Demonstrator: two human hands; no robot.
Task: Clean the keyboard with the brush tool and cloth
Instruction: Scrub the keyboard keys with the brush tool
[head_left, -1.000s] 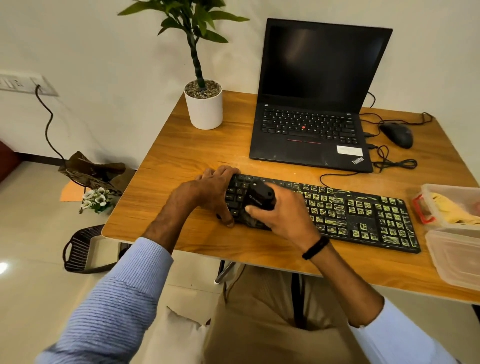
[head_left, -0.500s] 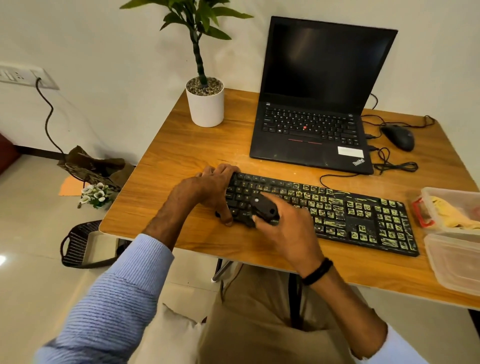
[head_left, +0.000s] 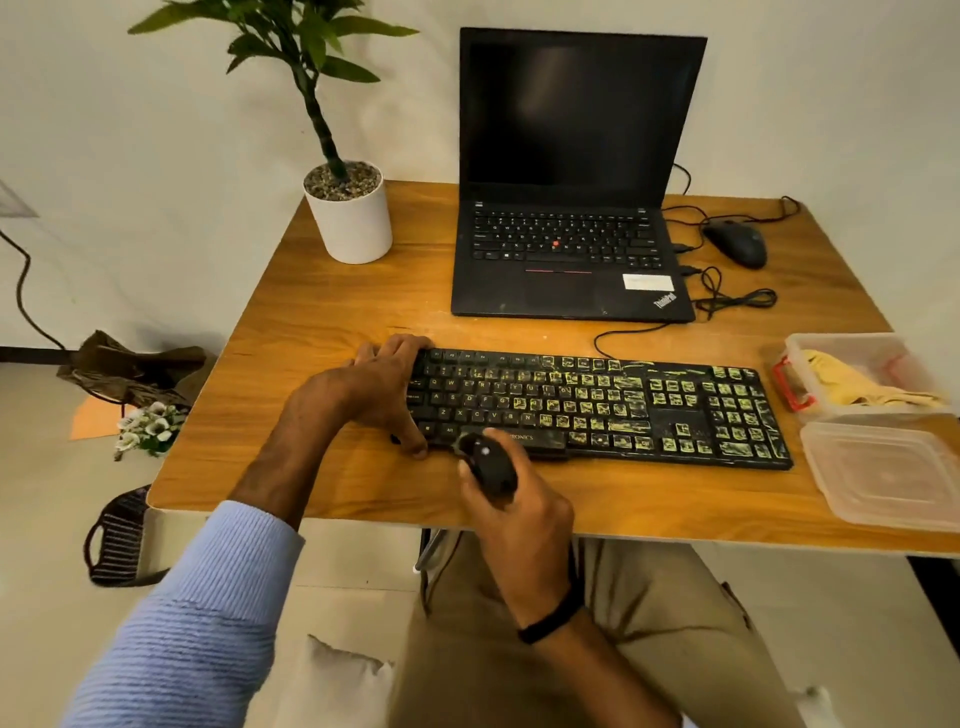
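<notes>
The black keyboard (head_left: 597, 410) lies lengthwise along the near edge of the table (head_left: 322, 322), from about its middle toward the right edge, and its cable curls back toward the far side. Keys across its middle and right part are smeared with yellow-green grime, while the letter keys at its left end look mostly dark. The left hand (head_left: 379, 395) grips the keyboard's left end, fingers curled over its far left corner and thumb pressed against its near edge. The right hand (head_left: 519, 509) is wrapped around the black brush tool (head_left: 488, 465), which it holds over the table's near edge with the tool's head at the keyboard's bottom row, just left of the space bar; whether the bristles touch the keys cannot be told. The yellow cloth (head_left: 857, 387) lies crumpled in a clear plastic box (head_left: 795, 348) with red clasps at the table's right edge, just beside the keyboard's right end. A clear lid (head_left: 883, 473) lies flat in front of that box, toward the near right corner. An open laptop (head_left: 566, 208) with a dark screen stands at the far edge behind the keyboard. A black mouse (head_left: 737, 243) and loose cables sit toward the far right corner, and a white potted plant (head_left: 350, 218) stands at the far left corner.
</notes>
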